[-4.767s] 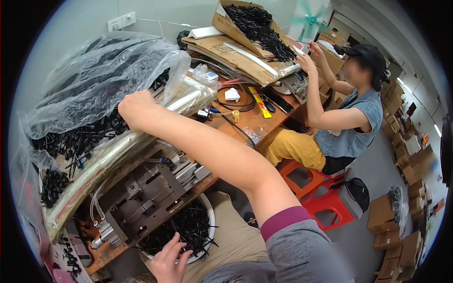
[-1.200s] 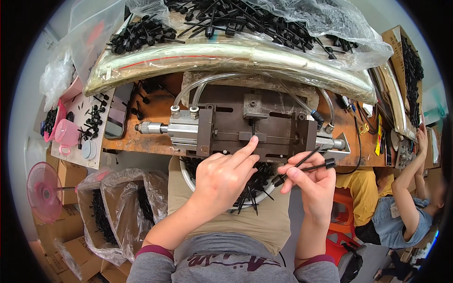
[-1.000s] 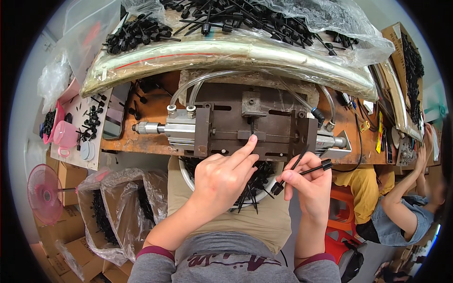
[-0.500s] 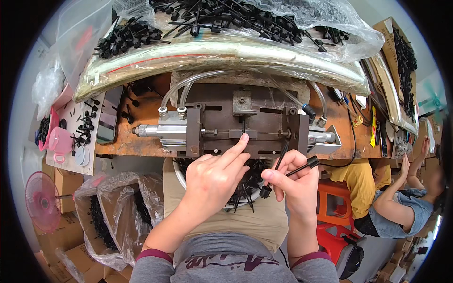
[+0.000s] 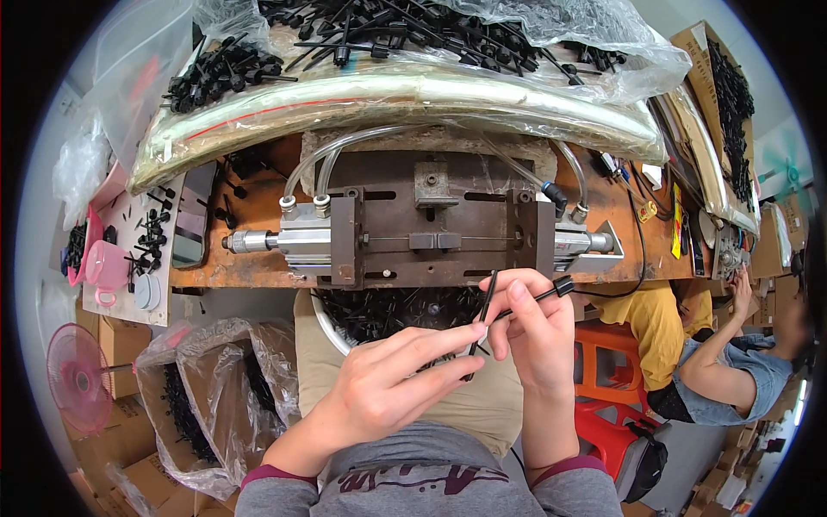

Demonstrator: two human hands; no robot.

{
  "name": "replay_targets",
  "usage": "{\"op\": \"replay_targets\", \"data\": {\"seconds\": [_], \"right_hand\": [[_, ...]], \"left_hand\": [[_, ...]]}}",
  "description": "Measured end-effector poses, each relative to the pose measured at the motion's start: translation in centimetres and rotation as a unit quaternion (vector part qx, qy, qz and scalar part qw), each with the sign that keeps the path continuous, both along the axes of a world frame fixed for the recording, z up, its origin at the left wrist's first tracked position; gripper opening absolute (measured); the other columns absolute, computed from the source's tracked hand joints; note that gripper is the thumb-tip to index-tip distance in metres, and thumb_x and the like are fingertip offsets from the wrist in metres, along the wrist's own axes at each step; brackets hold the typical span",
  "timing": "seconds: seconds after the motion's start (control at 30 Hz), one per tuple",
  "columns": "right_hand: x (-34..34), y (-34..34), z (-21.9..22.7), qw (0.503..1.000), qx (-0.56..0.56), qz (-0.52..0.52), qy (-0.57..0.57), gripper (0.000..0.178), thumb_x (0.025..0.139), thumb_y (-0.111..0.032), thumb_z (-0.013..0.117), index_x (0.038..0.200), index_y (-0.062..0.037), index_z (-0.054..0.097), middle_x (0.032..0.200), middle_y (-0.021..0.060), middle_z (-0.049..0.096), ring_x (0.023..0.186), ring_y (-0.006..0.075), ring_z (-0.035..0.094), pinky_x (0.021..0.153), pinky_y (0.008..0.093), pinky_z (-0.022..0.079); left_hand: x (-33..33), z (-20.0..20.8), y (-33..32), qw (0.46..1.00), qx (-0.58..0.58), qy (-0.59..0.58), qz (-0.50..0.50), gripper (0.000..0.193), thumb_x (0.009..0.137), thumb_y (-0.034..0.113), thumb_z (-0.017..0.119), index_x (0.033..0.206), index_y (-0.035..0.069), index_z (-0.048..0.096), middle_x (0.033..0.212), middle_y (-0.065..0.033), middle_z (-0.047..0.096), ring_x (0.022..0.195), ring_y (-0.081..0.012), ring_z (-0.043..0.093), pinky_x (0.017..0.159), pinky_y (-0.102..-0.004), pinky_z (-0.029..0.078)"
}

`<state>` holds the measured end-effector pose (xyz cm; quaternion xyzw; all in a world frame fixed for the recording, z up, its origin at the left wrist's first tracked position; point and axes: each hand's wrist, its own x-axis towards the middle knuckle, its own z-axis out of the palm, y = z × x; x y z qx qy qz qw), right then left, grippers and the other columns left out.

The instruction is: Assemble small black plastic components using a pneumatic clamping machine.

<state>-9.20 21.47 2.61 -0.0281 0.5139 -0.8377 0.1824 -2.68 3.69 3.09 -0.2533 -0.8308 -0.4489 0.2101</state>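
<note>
My right hand [image 5: 538, 332] is closed on a thin black plastic rod with a ribbed knob [image 5: 563, 285], which points up and to the right. A second black rod [image 5: 488, 297] stands steeply between my hands, with its lower end behind my left fingers. My left hand [image 5: 383, 379] reaches across with its fingertips on this second rod; its thumb is mostly hidden. Just beyond my hands stands a dark metal fixture [image 5: 405, 270] with a small split block [image 5: 434, 241] at its centre. Below them, a white bowl [image 5: 332, 334] on my lap holds many such black parts.
Air cylinders [image 5: 306, 241] with clear hoses flank the fixture. Behind it, a plastic-covered padded roll [image 5: 413, 90] borders a heap of black parts [image 5: 405, 34]. Plastic-lined boxes [image 5: 220, 396] stand lower left, a pink fan [image 5: 80, 377] beside them. Another person [image 5: 732, 370] sits at right.
My left hand has drawn back from the fixture's centre block to the rod beside my right hand. The upright piece in the block is gone. The right-hand rods have turned slightly.
</note>
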Motion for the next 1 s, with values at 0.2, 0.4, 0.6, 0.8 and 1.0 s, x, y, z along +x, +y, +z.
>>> {"op": "replay_targets", "data": {"seconds": [0.2, 0.4, 0.6, 0.8, 1.0], "right_hand": [[0.0, 0.2, 0.3, 0.999, 0.031, 0.018, 0.027, 0.018, 0.095, -0.010, 0.060, 0.092, 0.0070, 0.065, 0.078, 0.0160, 0.067, 0.047, 0.0122, 0.057, 0.043, 0.0219, 0.043], [0.4, 0.4, 0.1, 0.998, 0.025, 0.013, 0.049, 0.013, 0.093, -0.005, 0.061, 0.091, 0.0071, 0.064, 0.078, 0.0154, 0.068, 0.048, 0.0124, 0.058, 0.043, 0.0219, 0.044], [1.2, 0.0, -0.1, 0.995, 0.064, -0.005, 0.076, 0.014, 0.094, -0.007, 0.059, 0.089, 0.0060, 0.060, 0.076, 0.0189, 0.068, 0.045, 0.0139, 0.057, 0.040, 0.0214, 0.045], [1.2, -0.4, -0.3, 0.995, 0.067, -0.012, 0.075, 0.012, 0.093, -0.004, 0.059, 0.088, 0.0065, 0.060, 0.076, 0.0180, 0.068, 0.048, 0.0145, 0.059, 0.041, 0.0227, 0.047], [1.0, -0.2, -0.4, 0.999, 0.013, 0.013, 0.044, 0.009, 0.092, -0.003, 0.062, 0.092, 0.0052, 0.062, 0.078, 0.0128, 0.068, 0.051, 0.0103, 0.060, 0.046, 0.0209, 0.047]], "left_hand": [[0.3, -0.6, 0.3, 0.999, -0.008, 0.019, -0.024, 0.035, 0.059, 0.004, 0.078, 0.093, 0.000, 0.073, 0.117, -0.0151, 0.066, 0.088, -0.0248, 0.069, 0.072, -0.0305, 0.058], [0.7, -0.7, 0.4, 1.000, 0.002, 0.013, -0.021, 0.033, 0.059, 0.003, 0.077, 0.092, -0.001, 0.072, 0.115, -0.0157, 0.067, 0.089, -0.0249, 0.069, 0.072, -0.0304, 0.058], [1.1, -0.6, 0.3, 1.000, 0.005, 0.001, -0.023, 0.033, 0.060, 0.004, 0.077, 0.092, -0.002, 0.072, 0.115, -0.0160, 0.067, 0.088, -0.0252, 0.070, 0.072, -0.0308, 0.058], [1.2, -0.4, -0.1, 0.999, -0.013, -0.012, -0.032, 0.021, 0.070, -0.002, 0.072, 0.090, -0.007, 0.068, 0.114, -0.0198, 0.066, 0.091, -0.0287, 0.069, 0.074, -0.0336, 0.059], [1.0, -0.2, 0.8, 0.999, -0.038, 0.008, -0.008, 0.027, 0.062, -0.003, 0.074, 0.089, -0.006, 0.069, 0.109, -0.0208, 0.068, 0.086, -0.0308, 0.069, 0.075, -0.0348, 0.057]]}}
